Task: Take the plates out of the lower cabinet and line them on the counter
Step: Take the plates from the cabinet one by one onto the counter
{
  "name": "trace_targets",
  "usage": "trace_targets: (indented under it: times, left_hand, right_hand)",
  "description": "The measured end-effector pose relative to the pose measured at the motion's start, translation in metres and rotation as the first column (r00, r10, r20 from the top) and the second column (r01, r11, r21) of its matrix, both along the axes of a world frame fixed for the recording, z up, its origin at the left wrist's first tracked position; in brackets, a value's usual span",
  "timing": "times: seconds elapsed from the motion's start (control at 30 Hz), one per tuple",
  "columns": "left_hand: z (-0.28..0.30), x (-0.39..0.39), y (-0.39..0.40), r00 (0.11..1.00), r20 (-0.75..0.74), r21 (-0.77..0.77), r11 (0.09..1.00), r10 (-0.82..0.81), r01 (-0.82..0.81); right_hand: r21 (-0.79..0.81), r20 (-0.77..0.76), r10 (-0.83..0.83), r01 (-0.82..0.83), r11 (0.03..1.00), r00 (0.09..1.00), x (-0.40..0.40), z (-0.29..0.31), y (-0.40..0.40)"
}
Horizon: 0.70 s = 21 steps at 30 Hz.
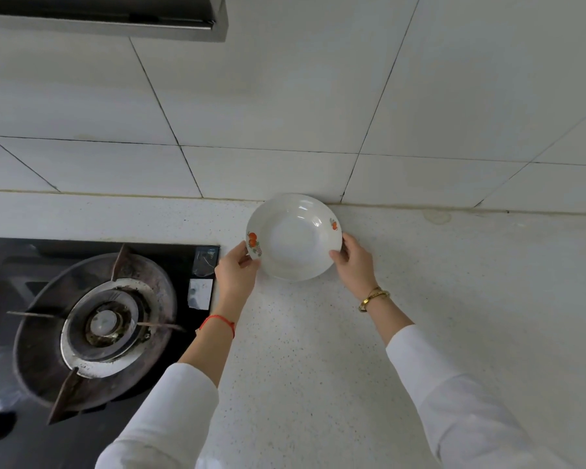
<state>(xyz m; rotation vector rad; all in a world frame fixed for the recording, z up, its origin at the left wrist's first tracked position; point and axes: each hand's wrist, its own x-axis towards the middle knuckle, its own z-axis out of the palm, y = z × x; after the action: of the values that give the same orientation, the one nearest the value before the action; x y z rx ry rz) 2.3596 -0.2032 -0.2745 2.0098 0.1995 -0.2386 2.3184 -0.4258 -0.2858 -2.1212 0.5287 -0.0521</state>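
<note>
A deep white plate point(293, 236) with small orange fruit prints on its rim is at the back of the speckled white counter point(454, 299), close to the tiled wall. My left hand point(236, 270) grips its left rim and my right hand point(354, 262) grips its right rim. Whether the plate rests on the counter or hovers just above it is unclear. The lower cabinet is out of view.
A black gas hob point(92, 319) with a round burner and pan support lies to the left, its edge close to my left wrist. A range hood point(115, 18) hangs at the top left. The white tiled wall point(318, 96) rises behind the counter.
</note>
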Motion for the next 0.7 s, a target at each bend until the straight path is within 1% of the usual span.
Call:
trace_targets:
  times: [0.1, 0.17, 0.3, 0.43, 0.6, 0.7]
  left_hand:
    - [0.007, -0.001, 0.002, 1.0, -0.01, 0.061, 0.998, -0.004, 0.004]
    - [0.013, -0.006, 0.004, 1.0, 0.008, 0.088, 0.996, -0.015, 0.014]
    - [0.032, -0.028, 0.009, 0.993, 0.101, 0.16, 0.986, -0.067, 0.05]
    - [0.056, -0.061, 0.011, 0.978, 0.175, 0.182, 0.98, -0.111, 0.078]
    - [0.083, -0.115, 0.01, 0.95, 0.241, 0.238, 0.961, -0.199, 0.141]
    - [0.098, -0.153, 0.01, 0.933, 0.279, 0.276, 0.949, -0.229, 0.151]
  right_hand:
    - [-0.069, -0.084, 0.016, -0.022, 0.997, 0.996, -0.008, 0.008, -0.002]
    - [-0.117, -0.095, 0.029, -0.04, 0.992, 0.995, -0.02, 0.016, -0.006]
    - [-0.193, -0.061, 0.07, -0.08, 0.978, 0.996, -0.053, 0.037, -0.011]
    - [-0.232, -0.034, 0.088, -0.093, 0.968, 0.996, -0.093, 0.061, -0.011]
    - [-0.302, 0.033, 0.103, -0.089, 0.949, 0.994, -0.152, 0.09, -0.011]
    - [-0.344, 0.079, 0.119, -0.085, 0.935, 0.99, -0.192, 0.105, -0.014]
